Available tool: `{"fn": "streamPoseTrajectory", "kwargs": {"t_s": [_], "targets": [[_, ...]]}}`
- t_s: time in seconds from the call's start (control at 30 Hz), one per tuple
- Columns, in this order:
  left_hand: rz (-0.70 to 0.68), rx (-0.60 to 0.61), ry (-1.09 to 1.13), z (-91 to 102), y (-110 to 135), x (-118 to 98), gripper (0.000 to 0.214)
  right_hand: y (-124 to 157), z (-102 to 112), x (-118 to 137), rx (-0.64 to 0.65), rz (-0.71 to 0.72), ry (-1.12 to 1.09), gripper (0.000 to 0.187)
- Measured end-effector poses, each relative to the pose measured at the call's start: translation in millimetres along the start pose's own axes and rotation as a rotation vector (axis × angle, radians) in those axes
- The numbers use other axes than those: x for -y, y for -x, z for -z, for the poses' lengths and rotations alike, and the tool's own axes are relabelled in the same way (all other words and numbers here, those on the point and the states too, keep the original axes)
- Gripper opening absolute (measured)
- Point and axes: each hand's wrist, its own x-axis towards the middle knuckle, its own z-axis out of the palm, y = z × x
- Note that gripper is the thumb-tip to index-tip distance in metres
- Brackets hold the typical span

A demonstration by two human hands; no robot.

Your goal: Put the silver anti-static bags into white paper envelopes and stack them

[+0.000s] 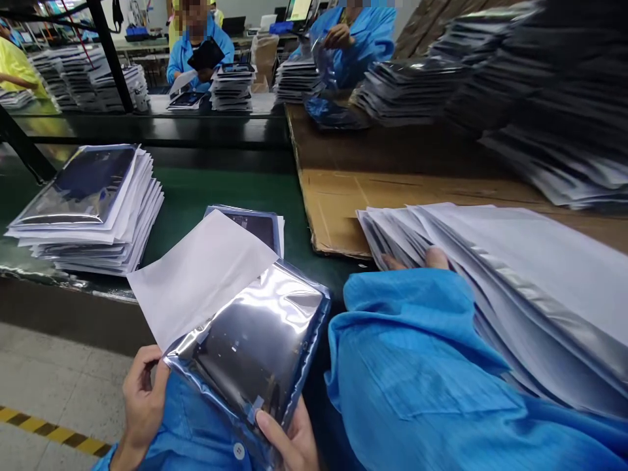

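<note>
Tilted in front of me is a clear plastic bag with a flat, dark, tablet-like panel inside. A white paper sheet lies over its upper left part. My left hand pinches the bag's left corner, close to the lower tip of the paper. Gripping the bag's lower edge is my right hand, thumb on top and fingers mostly hidden underneath. Behind the bag, another dark panel rests on the green table, partly covered.
A stack of bagged panels and papers stands at left. At right, a co-worker's blue sleeve and hand reach into a leaning paper stack. Cardboard lies beyond. Tall stacks and other people occupy the background.
</note>
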Motion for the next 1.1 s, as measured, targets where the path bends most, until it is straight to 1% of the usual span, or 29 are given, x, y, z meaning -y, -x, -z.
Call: {"fn": "streamPoseTrajectory", "kwargs": {"t_s": [0.07, 0.1, 0.13, 0.23, 0.3, 0.4, 0.5, 0.63, 0.67, 0.73, 0.8, 0.87, 0.9, 0.97, 1.07, 1.1], "targets": [[-0.157, 0.002, -0.070, -0.2, 1, 6, 0.007, 2, 0, -4, -0.035, 0.028, 0.022, 0.066], [-0.217, 0.003, -0.102, -0.1, 1, 9, 0.008, 3, 0, -6, -0.058, 0.042, 0.035, 0.068], [-0.246, -0.005, -0.126, 0.2, 0, 11, 0.010, 5, 0, -7, -0.080, 0.052, 0.047, 0.069], [-0.195, -0.053, -0.151, 1.9, -5, 14, 0.010, 8, 5, -6, -0.117, 0.037, 0.063, 0.071], [-0.195, -0.031, -0.167, 2.9, -12, 10, 0.009, 8, 9, 0, -0.106, -0.014, 0.054, 0.072], [-0.273, 0.056, -0.224, 1.3, -30, 0, 0.007, 4, 15, 12, -0.079, -0.062, 0.079, 0.071], [-0.304, 0.157, -0.272, -4.8, -60, -12, 0.012, -1, 18, 22, -0.060, -0.040, 0.145, 0.067], [-0.340, 0.464, -0.295, -16.8, -102, -25, 0.020, -5, 20, 27, -0.051, -0.008, 0.197, 0.059], [-0.335, 0.522, -0.289, -19.9, -110, -26, 0.019, -6, 21, 27, -0.050, -0.001, 0.200, 0.059], [-0.311, 0.574, -0.270, -25.4, -120, -28, 0.017, -8, 22, 25, -0.054, 0.003, 0.195, 0.062], [-0.295, 0.556, -0.272, -29.7, -124, -27, 0.019, -9, 24, 22, -0.068, -0.002, 0.183, 0.067], [-0.307, 0.479, -0.314, -32.3, -124, -24, 0.018, -9, 25, 20, -0.078, -0.006, 0.172, 0.070], [-0.338, 0.430, -0.349, -32.8, -123, -23, 0.018, -9, 25, 19, -0.081, -0.004, 0.168, 0.070], [-0.472, 0.357, -0.437, -31.9, -121, -21, 0.020, -8, 24, 18, -0.084, 0.001, 0.161, 0.070], [-0.759, 0.367, -0.550, -28.3, -117, -22, 0.029, -6, 21, 16, -0.090, 0.021, 0.127, 0.069], [-0.822, 0.366, -0.564, -27.3, -116, -22, 0.030, -6, 19, 15, -0.085, 0.028, 0.110, 0.068]]}}
